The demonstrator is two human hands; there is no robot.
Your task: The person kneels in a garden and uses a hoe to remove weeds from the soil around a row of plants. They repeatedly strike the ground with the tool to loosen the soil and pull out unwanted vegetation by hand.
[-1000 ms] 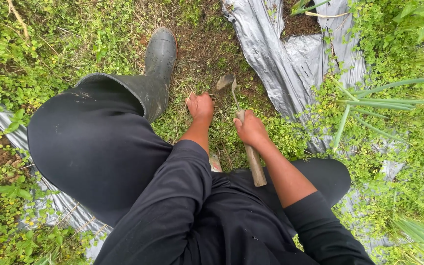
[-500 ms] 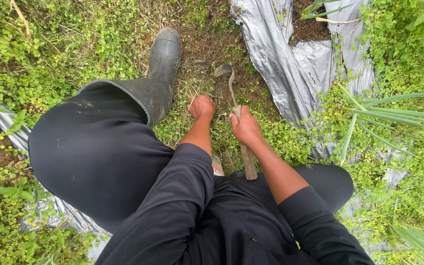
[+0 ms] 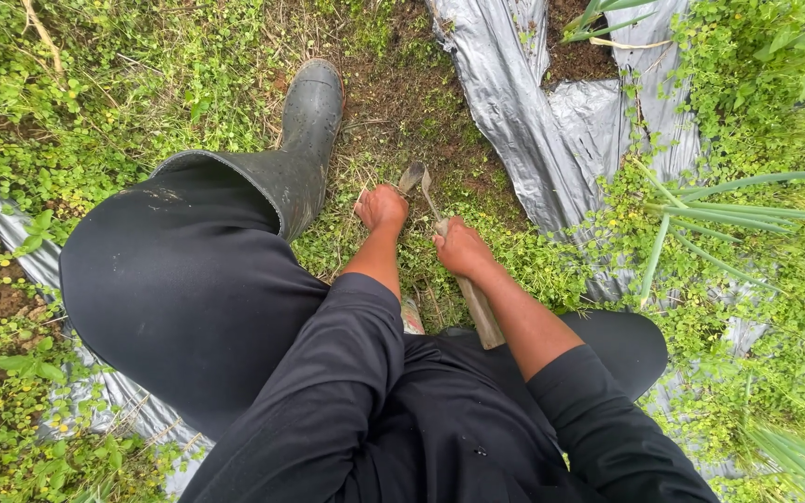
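I crouch over a weedy strip of ground. My right hand (image 3: pixel 459 247) grips the wooden handle of a small hand hoe (image 3: pixel 480 311); its bent metal blade (image 3: pixel 411 177) meets the soil just beyond my left hand. My left hand (image 3: pixel 383 207) is closed on a tuft of low weeds (image 3: pixel 351 235) right beside the blade. Both arms are in black sleeves pushed up the forearm.
My dark rubber boot (image 3: pixel 302 130) stands left of the hands, my black-trousered knee below it. Silver plastic mulch sheeting (image 3: pixel 524 112) runs along the right, with long green onion-like leaves (image 3: pixel 710 200) on it. Bare brown soil (image 3: pixel 402 93) lies ahead; dense weeds surround everything.
The hoe blade has come down and back toward me, from raised ahead of the hands to the ground beside my left hand. My left hand has stayed on the weeds.
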